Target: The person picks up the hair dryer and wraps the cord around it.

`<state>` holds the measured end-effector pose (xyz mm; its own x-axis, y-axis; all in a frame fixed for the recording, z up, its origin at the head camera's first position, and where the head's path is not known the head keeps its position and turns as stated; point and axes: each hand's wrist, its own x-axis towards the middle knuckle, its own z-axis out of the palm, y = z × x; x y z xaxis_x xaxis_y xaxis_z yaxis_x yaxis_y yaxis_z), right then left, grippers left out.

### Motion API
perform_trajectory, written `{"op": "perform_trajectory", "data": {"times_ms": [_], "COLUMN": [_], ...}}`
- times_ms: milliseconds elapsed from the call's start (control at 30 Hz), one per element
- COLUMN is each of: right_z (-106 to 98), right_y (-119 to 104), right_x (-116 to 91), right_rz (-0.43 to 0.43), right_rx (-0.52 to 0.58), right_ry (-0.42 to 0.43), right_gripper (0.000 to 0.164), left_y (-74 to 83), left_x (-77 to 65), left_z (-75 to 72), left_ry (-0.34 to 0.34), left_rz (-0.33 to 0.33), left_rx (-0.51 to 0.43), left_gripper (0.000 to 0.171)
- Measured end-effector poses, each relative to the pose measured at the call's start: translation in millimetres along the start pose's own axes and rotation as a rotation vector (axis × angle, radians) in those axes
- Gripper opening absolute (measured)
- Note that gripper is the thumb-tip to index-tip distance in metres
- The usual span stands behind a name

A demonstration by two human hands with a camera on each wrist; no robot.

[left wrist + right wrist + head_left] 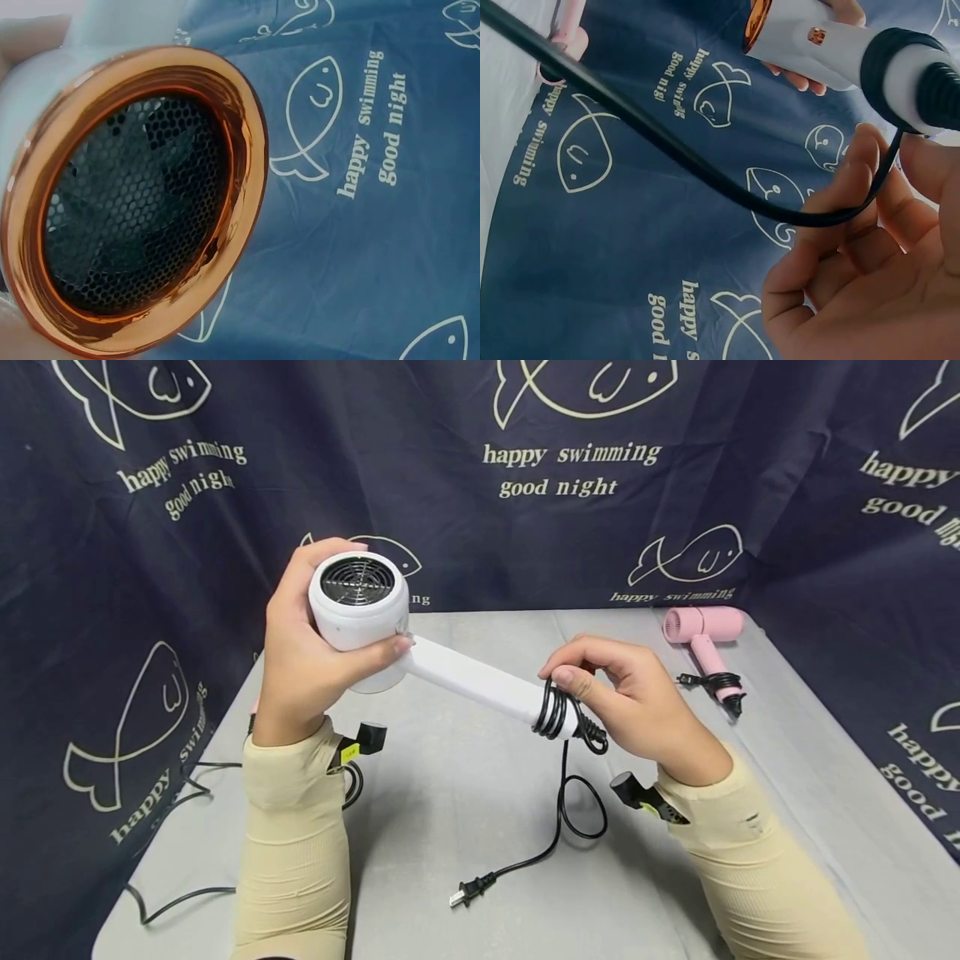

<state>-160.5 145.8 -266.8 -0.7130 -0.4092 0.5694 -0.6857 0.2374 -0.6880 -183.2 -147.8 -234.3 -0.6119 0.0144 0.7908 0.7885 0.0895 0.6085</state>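
A white hair dryer (476,677) is held up above the table, its round black rear grille facing up. My left hand (288,647) grips the barrel, with the thumb across its side near the handle. In the left wrist view, the copper-coloured outlet rim (251,150) surrounds a dark honeycomb mesh. Several turns of black power cord (553,714) wrap the handle's lower end. There my right hand (637,702) pinches the cord between thumb and fingers. The rest of the cord hangs in a loop to the two-prong plug (474,888).
A pink hair dryer (705,627) with its cord bundled round the handle lies at the back right of the grey table (465,802). Another black cord (198,892) trails at the left, partly hidden by my left sleeve. Dark blue fish-print curtains (465,552) enclose the table.
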Motion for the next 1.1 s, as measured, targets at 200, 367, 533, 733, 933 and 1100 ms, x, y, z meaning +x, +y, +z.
{"op": "perform_trajectory", "data": {"times_ms": [200, 367, 533, 733, 933, 1100], "right_z": [1, 4, 7, 11, 16, 22], "right_y": [3, 14, 31, 36, 37, 37], "right_x": [0, 0, -2, -5, -5, -5], "right_rz": [-0.001, -0.020, -0.045, 0.023, 0.017, 0.035], "right_rx": [0.087, 0.140, 0.156, 0.136, 0.095, 0.060], "right_ry": [-0.026, -0.037, -0.033, -0.036, -0.065, -0.081], "right_gripper": [0.018, 0.025, 0.029, 0.023, 0.023, 0.023], "left_y": [-0.4, -0.4, 0.0, -1.5, -3.0, -3.2], "left_x": [-0.1, -0.2, -0.2, 0.3, 1.0, 1.4], "left_z": [0.0, 2.7, 5.5, 6.6, 8.4, 10.6], "left_ry": [0.036, 0.083, 0.122, 0.208, 0.232, 0.294], "left_rz": [-0.016, -0.064, -0.099, -0.133, -0.145, -0.141], "left_rx": [-0.060, -0.110, -0.136, -0.183, -0.195, -0.160], "left_gripper": [0.072, 0.069, 0.066, 0.064, 0.064, 0.062]}}
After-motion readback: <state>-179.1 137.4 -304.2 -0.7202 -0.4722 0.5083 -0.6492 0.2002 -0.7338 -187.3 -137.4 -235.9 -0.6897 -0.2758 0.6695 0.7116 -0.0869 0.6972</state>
